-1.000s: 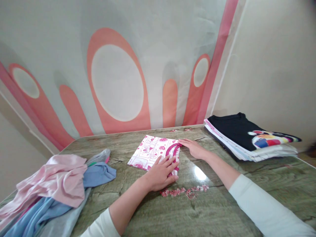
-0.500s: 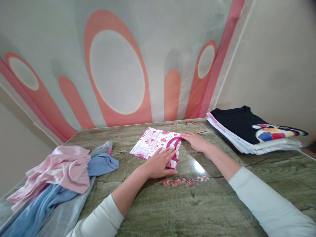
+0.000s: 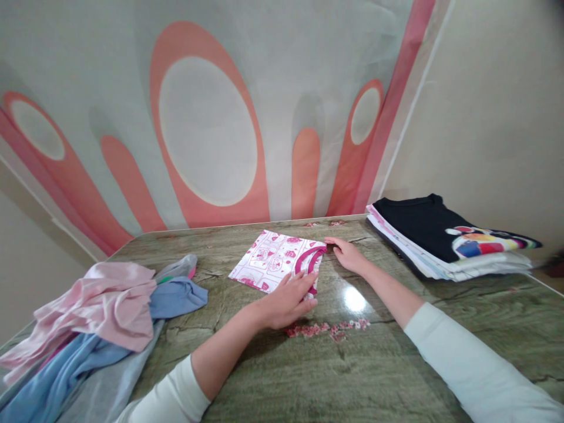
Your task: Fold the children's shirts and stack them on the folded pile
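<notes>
Bare hands (image 3: pixel 284 302) (image 3: pixel 348 257), two; white-and-magenta folded garment (image 3: pixel 273 258), one; black-topped folded clothing stack (image 3: pixel 414 226), one; rumpled pink-blue-grey clothing heap (image 3: pixel 106 299), one.

From here, the left hand (image 3: pixel 288 302) covers part of the printed garment (image 3: pixel 267 258). Both sleeves (image 3: pixel 467 358) run out of view, as does the blue cloth (image 3: pixel 74 370); the black shirt (image 3: pixel 414 229) hides most of the stack (image 3: pixel 480 269) beneath.

Tabletop (image 3: pixel 352 376): wood-grain look, glossy, throws back a bright light spot. Pink-and-white garment (image 3: pixel 268 259): thin-looking printed cloth, matt, fairly smooth. Black shirt (image 3: pixel 408 226): matt cloth, smooth. Pink garment (image 3: pixel 110 299), blue garment (image 3: pixel 73 370): soft matt cloth, rumpled. Wall covering (image 3: pixel 207 129): printed sheet, mostly matt, faint creases; paper or plastic, can't tell. Sleeve (image 3: pixel 467 358): matt cloth, smooth-looking.
</notes>
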Action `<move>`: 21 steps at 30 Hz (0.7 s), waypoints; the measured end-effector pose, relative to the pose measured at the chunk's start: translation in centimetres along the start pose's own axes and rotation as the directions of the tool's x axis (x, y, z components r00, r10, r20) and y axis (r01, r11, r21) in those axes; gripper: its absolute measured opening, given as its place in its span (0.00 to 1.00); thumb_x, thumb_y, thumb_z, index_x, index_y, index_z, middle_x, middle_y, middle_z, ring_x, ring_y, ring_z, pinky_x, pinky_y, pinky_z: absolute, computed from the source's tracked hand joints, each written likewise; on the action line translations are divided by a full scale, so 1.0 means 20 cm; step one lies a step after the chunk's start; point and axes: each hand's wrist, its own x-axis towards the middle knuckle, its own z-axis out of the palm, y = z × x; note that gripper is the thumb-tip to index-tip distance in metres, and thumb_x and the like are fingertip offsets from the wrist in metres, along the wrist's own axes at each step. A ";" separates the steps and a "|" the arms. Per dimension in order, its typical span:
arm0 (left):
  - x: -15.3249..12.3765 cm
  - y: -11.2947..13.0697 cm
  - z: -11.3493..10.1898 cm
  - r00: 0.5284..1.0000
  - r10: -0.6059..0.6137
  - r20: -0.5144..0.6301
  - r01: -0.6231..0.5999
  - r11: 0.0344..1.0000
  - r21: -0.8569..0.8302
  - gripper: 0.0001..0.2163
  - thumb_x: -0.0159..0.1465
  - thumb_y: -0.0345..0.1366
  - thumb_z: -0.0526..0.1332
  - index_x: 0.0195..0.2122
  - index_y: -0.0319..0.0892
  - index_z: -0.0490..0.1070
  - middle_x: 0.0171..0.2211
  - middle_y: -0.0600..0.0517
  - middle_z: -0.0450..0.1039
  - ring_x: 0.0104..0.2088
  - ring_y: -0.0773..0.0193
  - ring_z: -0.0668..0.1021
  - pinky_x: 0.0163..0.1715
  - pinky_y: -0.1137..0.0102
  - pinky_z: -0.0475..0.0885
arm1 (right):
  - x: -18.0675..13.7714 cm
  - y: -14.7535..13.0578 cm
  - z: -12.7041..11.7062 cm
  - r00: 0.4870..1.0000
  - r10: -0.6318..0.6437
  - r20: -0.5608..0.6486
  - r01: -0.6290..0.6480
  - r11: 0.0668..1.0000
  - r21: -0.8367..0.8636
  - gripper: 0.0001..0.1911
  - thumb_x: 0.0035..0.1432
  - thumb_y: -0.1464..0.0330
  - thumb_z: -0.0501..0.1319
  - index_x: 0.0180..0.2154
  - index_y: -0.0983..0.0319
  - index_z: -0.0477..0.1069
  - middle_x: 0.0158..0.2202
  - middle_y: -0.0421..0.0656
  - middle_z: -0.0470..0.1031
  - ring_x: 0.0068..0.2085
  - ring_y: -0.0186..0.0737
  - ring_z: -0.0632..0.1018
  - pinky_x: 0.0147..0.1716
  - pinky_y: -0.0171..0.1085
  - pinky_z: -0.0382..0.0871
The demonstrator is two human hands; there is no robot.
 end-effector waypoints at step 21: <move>-0.07 -0.33 -0.01 0.708 -0.649 -0.280 0.704 0.679 0.207 0.32 0.63 0.52 0.46 0.60 0.32 0.51 0.60 0.33 0.52 0.59 0.45 0.57 0.51 0.54 0.59 | -0.23 -0.42 0.26 1.000 -0.006 0.022 0.014 0.923 -0.385 0.30 0.54 0.48 0.53 0.54 0.55 0.61 0.59 0.50 0.55 0.58 0.59 0.56 0.51 0.56 0.53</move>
